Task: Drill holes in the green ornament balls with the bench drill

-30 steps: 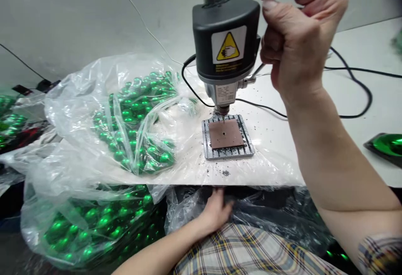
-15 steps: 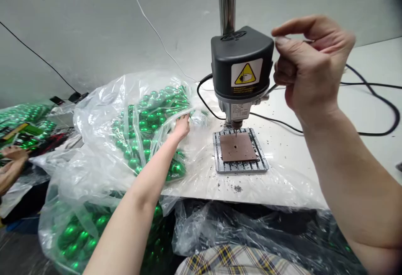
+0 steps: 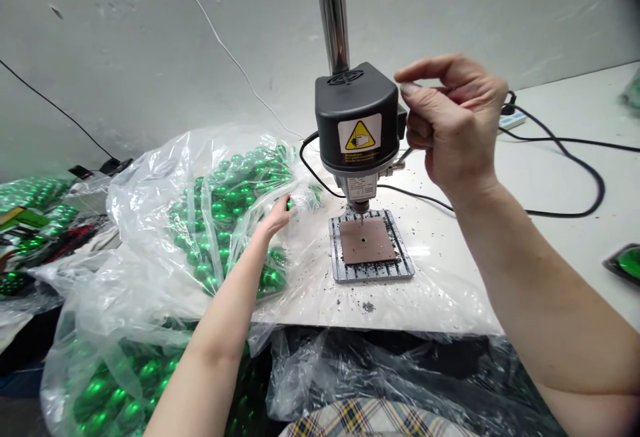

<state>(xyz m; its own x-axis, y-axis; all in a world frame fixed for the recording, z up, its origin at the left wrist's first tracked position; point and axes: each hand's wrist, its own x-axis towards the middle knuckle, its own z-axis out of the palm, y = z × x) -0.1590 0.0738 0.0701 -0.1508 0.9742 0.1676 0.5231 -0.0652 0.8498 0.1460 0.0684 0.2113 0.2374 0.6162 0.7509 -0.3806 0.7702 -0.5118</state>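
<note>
My left hand (image 3: 277,216) reaches over a clear plastic bag (image 3: 145,177) of shiny green balls (image 3: 225,210). A small green ball (image 3: 289,204) shows at its curled fingertips, partly hidden. My right hand (image 3: 455,124) is raised beside the black motor housing (image 3: 345,107) of a small drill press, thumb and forefinger close together. Its lower fingers curl around the end of the metal lever (image 3: 409,154), which disappears behind them. Under the drill bit, a brown square board (image 3: 377,244) with a hole lies on the slotted metal base (image 3: 337,270).
Dark shavings (image 3: 369,306) are scattered around the base. A black cable (image 3: 595,190) loops across the white table (image 3: 550,250) at right, near a power strip (image 3: 513,119). Another bag of green balls (image 3: 115,384) hangs below the left front edge. The chrome column (image 3: 331,10) rises behind the motor.
The view has shifted, so the drill press and right hand appear further left and lower. A green ball now shows at my left fingertips. A co-worker's hand at far left has left view.
</note>
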